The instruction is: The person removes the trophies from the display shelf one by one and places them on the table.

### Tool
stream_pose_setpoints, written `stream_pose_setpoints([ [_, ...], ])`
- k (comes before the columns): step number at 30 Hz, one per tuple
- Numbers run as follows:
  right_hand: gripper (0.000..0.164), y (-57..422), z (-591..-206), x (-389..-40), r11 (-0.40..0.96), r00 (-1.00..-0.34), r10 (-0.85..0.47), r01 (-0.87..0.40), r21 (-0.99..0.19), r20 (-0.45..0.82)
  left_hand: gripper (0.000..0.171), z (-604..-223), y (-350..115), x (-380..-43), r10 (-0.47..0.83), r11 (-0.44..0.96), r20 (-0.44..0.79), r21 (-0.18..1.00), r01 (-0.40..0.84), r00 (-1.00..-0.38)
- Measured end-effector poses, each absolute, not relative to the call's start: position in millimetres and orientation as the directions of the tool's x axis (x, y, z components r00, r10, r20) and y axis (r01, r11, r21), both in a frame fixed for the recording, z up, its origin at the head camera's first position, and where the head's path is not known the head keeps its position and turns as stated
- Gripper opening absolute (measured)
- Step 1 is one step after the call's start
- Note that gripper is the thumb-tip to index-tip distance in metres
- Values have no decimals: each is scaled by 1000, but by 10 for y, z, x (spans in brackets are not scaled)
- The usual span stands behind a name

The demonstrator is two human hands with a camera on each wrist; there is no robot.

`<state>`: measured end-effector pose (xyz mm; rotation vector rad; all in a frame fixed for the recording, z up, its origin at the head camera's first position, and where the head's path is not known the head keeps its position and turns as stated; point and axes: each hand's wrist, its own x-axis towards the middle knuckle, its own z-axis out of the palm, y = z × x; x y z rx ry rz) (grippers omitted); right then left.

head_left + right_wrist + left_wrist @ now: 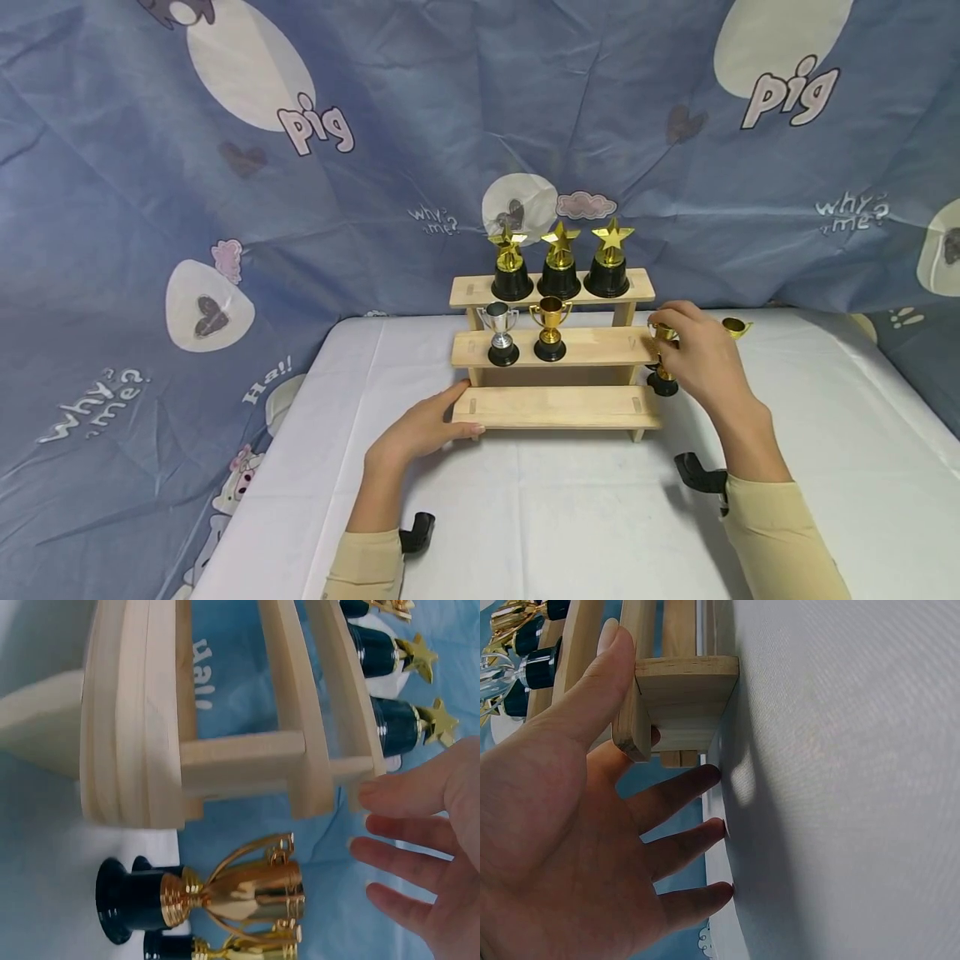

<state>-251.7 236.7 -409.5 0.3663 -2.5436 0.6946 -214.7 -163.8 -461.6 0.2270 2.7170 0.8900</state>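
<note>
A three-step wooden display stand [555,407] stands on the white-covered table. My left hand [427,425] holds the left end of its lowest board between thumb and index finger; the other fingers [679,851] spread out, tips near the tabletop. Beside the stand's right end, my right hand [697,354] hovers over a gold trophy cup [255,892] with a black base. The right wrist view shows its fingers loosely bent, apart from the cup. Another gold trophy cup [735,327] is partly hidden behind that hand. A silver trophy cup [501,333] and a gold trophy cup [551,329] occupy the middle step.
Three gold star trophies [560,262] with black bases line the top step. Behind the table [585,517] hangs a blue printed cloth [390,183]. Black wrist mounts [417,533] project from both sleeves.
</note>
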Motion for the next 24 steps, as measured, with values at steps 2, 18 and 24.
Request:
stream_pose_setpoints([
  [2, 24, 2324, -4088, -2515, 830, -836, -148, -395, -393, 528, 90, -4613, -1641, -2148, 233, 797, -204, 600, 67, -951],
  [18, 37, 2151, -4126, -2510, 804, -776, -213, -484, -344, 594, 90, -4590, -1624, -2140, 231, 800, -203, 596, 67, -952],
  [24, 41, 2092, -4134, -2528, 777, -744, -233, -529, -340, 626, 89, -4601, -1631, -2136, 228, 798, -203, 600, 63, -952],
])
